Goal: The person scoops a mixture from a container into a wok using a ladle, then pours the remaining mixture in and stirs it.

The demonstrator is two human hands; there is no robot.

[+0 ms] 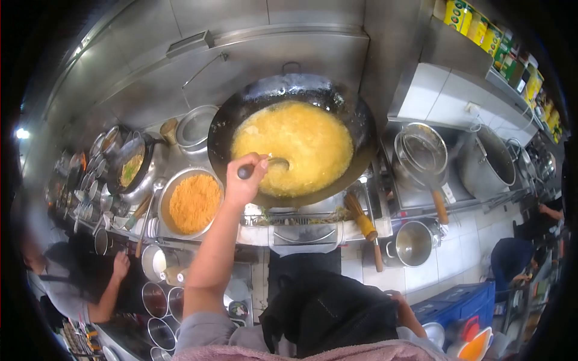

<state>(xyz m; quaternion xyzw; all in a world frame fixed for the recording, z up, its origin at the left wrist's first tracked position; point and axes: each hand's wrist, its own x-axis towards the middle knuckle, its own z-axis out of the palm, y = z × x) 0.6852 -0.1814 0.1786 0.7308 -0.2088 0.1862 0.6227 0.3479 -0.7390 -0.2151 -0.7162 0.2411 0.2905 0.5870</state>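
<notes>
My left hand [245, 174] is closed around the handle of a ladle [279, 162], whose bowl dips into yellow frothy liquid [307, 141]. The liquid fills the middle of a large black wok [361, 129] on the stove. Left of my forearm stands a metal pot [164, 210] of orange, crumbly food [194, 203]. My right hand [395, 296] rests low at my side by the black apron [325, 313], its fingers mostly hidden.
A strainer [423, 149] lies over a pot on the right, beside a tall pot [486, 162]. A whisk-like brush [359, 216] sits at the stove's front edge. Another person's arm [111, 289] is at the left. A blue crate [454, 307] stands lower right.
</notes>
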